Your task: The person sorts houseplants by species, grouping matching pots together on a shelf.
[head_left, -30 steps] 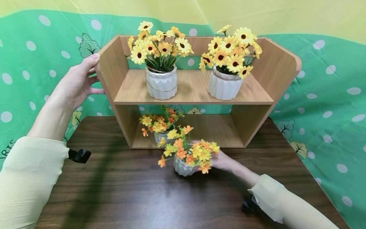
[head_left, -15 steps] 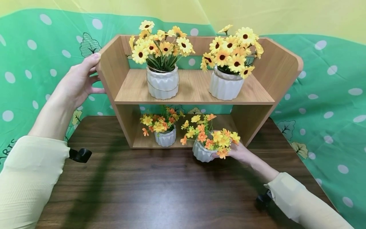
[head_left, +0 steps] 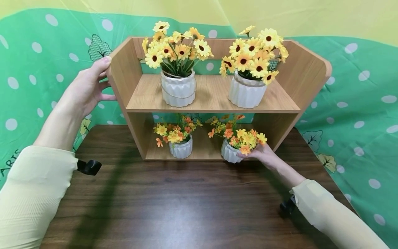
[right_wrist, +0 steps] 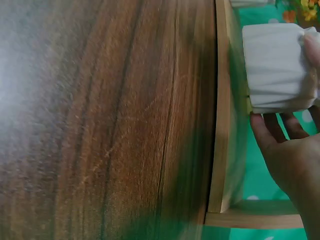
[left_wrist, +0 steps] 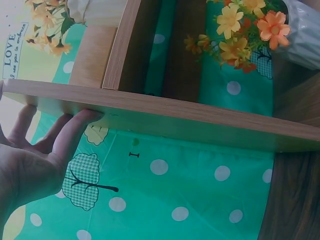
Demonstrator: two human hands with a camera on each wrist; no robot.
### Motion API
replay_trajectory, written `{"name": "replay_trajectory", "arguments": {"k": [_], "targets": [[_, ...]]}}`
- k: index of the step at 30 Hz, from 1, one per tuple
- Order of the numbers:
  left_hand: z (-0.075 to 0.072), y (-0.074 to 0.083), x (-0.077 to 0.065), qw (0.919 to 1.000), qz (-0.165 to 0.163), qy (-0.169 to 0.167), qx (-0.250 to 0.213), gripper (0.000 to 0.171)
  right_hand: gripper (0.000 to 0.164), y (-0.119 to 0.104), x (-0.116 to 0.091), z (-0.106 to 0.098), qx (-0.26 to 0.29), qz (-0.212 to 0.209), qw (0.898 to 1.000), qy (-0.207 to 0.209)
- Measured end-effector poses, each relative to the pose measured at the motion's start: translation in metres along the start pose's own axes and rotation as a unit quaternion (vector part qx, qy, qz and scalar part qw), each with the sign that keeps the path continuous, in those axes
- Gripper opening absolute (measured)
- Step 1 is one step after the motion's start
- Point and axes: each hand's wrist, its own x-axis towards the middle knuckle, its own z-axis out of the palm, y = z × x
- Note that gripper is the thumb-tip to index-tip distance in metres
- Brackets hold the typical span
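My right hand [head_left: 262, 152] grips a ribbed white flowerpot [head_left: 230, 154] of orange and yellow flowers at the front edge of the wooden shelf's lower level, toward its right. In the right wrist view, thumb and fingers lie on two sides of the white pot [right_wrist: 280, 67], which is tipped a little in the head view. My left hand [head_left: 85, 86] rests against the left side panel [head_left: 122, 74] of the shelf, fingertips [left_wrist: 90, 116] touching its outer face. Another pot of orange and yellow flowers [head_left: 181, 149] stands to the left on the lower level.
Two larger white pots of yellow daisies, a left one [head_left: 178, 90] and a right one [head_left: 247, 90], stand on the upper board [head_left: 211, 93]. The shelf stands on a dark wooden table [head_left: 186, 204] before a green dotted cloth [head_left: 351, 93].
My right hand has carried the flowerpot right and away from me, from over the table to the lower level's front edge. My left hand stays on the side panel.
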Motion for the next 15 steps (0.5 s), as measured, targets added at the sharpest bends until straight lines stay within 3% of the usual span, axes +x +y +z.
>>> {"name": "replay_trajectory", "arguments": {"k": [2,3,9,15], "targets": [[0.000,0.000,0.000,1.0000,0.001,0.000,0.000,0.059,0.088,0.002,0.003,-0.002,0.007,0.003,1.000,0.003],[0.000,0.000,0.000,1.0000,0.002,0.000,0.001,0.059,0.090,0.003,0.005,-0.002,-0.032,-0.004,0.999,0.016],[-0.001,-0.001,0.000,1.0000,0.002,0.000,0.000,0.060,0.083,0.006,0.015,-0.008,-0.096,-0.004,0.994,0.044],[-0.001,0.000,0.001,1.0000,0.000,0.003,0.002,0.059,0.083,0.005,0.019,-0.011,-0.114,0.024,0.992,0.049]]}}
